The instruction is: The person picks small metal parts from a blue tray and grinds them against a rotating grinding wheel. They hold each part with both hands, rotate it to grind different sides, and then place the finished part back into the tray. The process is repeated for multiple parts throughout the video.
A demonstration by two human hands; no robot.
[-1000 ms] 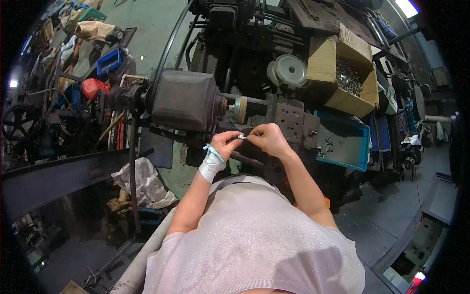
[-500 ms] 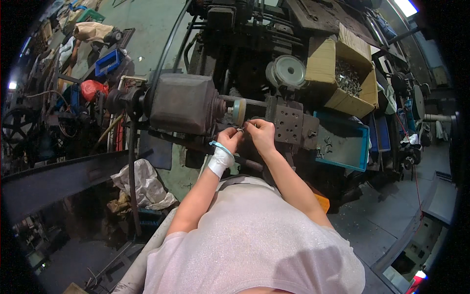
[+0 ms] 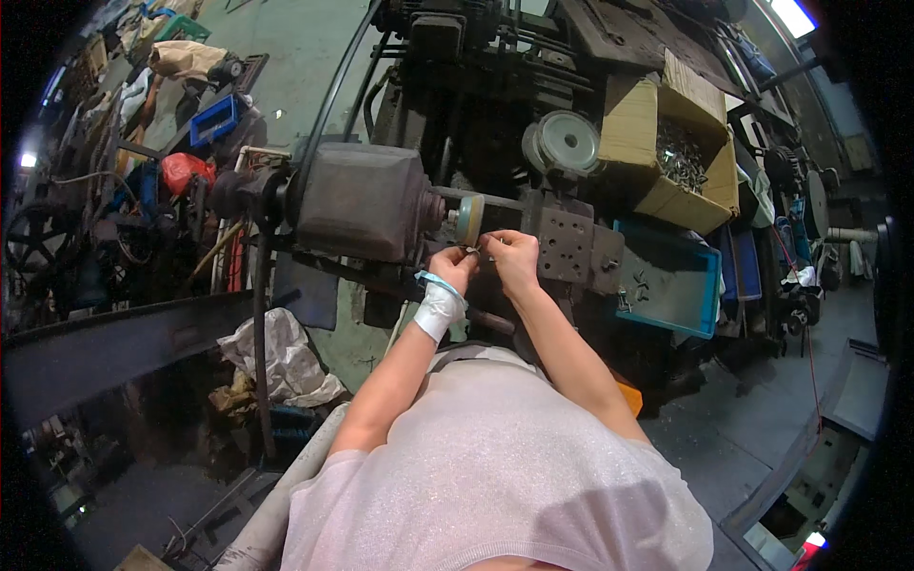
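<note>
Just below a small tan and pale-green wheel (image 3: 468,221) on a machine spindle, my two hands meet at a small metal piece (image 3: 471,249). My left hand (image 3: 454,267), with a white wrap at the wrist, pinches it from the left. From the right, my right hand (image 3: 515,259) has its fingertips closed at the same piece. The fingers cover most of it, so its exact kind cannot be told. It is close to the wheel's lower edge; whether they touch is unclear. A grey motor housing (image 3: 357,205) carries the spindle.
To the right of my hands stands a drilled metal block (image 3: 564,246), with a round grey disc (image 3: 571,141) beyond it. A cardboard box (image 3: 630,128) holds many small metal parts (image 3: 681,164). A teal tray (image 3: 715,290) contains several pieces. A vertical post (image 3: 259,352) stands at left.
The whole view has shifted slightly. My left hand and forearm have moved a little to the right, and both hands remain together below the wheel.
</note>
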